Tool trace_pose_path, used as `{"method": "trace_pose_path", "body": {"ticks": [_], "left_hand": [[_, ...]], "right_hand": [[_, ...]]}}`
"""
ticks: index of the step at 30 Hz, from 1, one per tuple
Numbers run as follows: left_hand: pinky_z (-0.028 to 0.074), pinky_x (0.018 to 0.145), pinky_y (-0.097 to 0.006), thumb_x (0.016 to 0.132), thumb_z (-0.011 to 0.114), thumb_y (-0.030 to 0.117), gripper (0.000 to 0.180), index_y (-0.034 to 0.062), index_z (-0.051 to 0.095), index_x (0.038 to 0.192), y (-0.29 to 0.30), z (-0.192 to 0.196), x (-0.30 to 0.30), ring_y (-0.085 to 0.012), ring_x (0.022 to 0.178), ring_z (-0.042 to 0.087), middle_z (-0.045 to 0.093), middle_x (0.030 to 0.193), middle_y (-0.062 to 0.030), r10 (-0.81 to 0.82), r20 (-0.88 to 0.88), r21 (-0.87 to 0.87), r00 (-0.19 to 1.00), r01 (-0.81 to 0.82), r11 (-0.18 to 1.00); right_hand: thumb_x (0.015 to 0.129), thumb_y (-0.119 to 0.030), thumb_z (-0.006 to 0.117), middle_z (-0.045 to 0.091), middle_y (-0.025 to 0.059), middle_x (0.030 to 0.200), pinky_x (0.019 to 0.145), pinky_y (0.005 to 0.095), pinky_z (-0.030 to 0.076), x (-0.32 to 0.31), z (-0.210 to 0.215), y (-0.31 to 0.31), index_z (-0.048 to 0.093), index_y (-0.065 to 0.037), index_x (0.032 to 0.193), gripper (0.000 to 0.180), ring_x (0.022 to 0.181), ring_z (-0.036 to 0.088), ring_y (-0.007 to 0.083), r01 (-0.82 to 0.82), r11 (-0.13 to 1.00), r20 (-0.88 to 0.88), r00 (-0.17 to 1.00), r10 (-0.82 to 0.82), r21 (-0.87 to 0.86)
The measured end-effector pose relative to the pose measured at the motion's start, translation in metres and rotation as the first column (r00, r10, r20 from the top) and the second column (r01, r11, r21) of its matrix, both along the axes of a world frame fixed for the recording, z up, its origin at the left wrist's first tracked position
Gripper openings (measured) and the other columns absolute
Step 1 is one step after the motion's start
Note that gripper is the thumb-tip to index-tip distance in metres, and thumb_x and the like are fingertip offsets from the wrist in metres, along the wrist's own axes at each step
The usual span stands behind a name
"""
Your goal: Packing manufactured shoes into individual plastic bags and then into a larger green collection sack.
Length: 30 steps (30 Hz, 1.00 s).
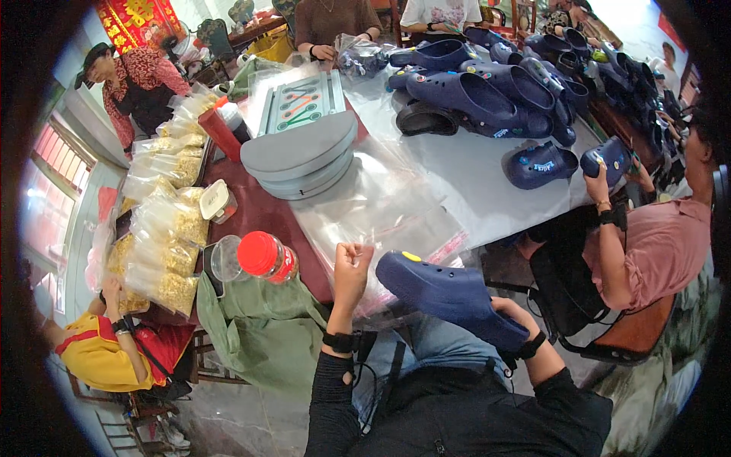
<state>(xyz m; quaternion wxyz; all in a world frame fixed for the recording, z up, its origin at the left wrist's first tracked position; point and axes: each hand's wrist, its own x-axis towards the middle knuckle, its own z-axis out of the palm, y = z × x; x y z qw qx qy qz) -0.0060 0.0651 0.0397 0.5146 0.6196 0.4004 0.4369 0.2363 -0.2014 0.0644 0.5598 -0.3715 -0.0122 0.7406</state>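
Observation:
My right hand point(519, 318) grips a navy blue clog point(445, 293) near its heel, over my lap at the table's near edge. The clog is tilted, its toe pointing up and left, with a yellow oval piece on the toe. My left hand point(351, 278) is raised left of that toe, apart from it. Its fingers are closed in a pinch; whatever they hold is too small to make out. Behind both hands lie flat clear plastic bags point(381, 202).
A pile of navy clogs point(487, 91) covers the far table. A single clog point(539, 164) lies near a co-worker at right holding another. Grey curved cases point(301, 148), a red-lidded jar point(259, 254), a clear cup point(226, 257) and bags of small yellowish pieces point(167, 236) stand left.

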Motion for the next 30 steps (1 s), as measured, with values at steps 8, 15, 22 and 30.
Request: {"method": "trace_pose_path", "body": {"ticks": [8, 15, 22, 30], "left_hand": [[0.043, 0.088, -0.031, 0.082, 0.064, 0.014, 0.023, 0.0034, 0.062, 0.102, -0.011, 0.018, -0.003, -0.0182, 0.103, 0.056, 0.062, 0.107, -0.0102, -0.15, -0.192, -0.116, 0.97, 0.129, 0.985], [0.029, 0.1, -0.044, 0.076, 0.057, 0.03, 0.035, 0.0157, 0.065, 0.108, -0.012, -0.011, -0.017, -0.0296, 0.122, 0.043, 0.053, 0.126, -0.0105, 0.007, -0.784, 0.391, 0.62, 0.486, 0.781], [0.032, 0.1, -0.043, 0.082, 0.057, 0.014, 0.022, 0.0127, 0.068, 0.101, -0.012, -0.011, -0.02, -0.0302, 0.12, 0.046, 0.056, 0.121, -0.0114, 0.009, -0.774, 0.389, 0.634, 0.464, 0.796], [0.042, 0.09, -0.04, 0.085, 0.057, 0.011, 0.018, 0.0043, 0.066, 0.099, -0.011, -0.003, -0.006, -0.0328, 0.106, 0.054, 0.062, 0.108, -0.0135, 0.109, -0.44, 0.566, 0.891, 0.182, 0.804]], "right_hand": [[0.076, 0.006, 0.064, 0.058, 0.0127, 0.108, 0.086, 0.0306, 0.045, -0.007, 0.01, -0.01, 0.058, -0.003, 0.101, 0.028, 0.096, 0.058, 0.0194, -0.009, 0.987, 0.314, 0.948, -0.043, 0.161], [0.075, 0.005, 0.062, 0.058, 0.0134, 0.107, 0.086, 0.03, 0.045, 0.011, -0.007, 0.002, 0.057, -0.001, 0.1, 0.026, 0.095, 0.058, 0.0205, -0.138, 0.989, 0.183, 0.975, 0.126, 0.051], [0.069, -0.003, 0.054, 0.062, 0.0079, 0.083, 0.077, 0.0248, 0.049, -0.01, 0.055, 0.023, 0.057, 0.002, 0.094, 0.026, 0.076, 0.062, 0.0167, -0.245, 0.967, 0.401, 0.881, 0.251, -0.068], [0.072, 0.0, 0.054, 0.062, 0.0073, 0.085, 0.072, 0.0249, 0.05, 0.001, 0.013, 0.013, 0.059, 0.002, 0.096, 0.024, 0.074, 0.062, 0.0158, -0.147, 0.972, 0.244, 0.951, 0.19, -0.185]]}}
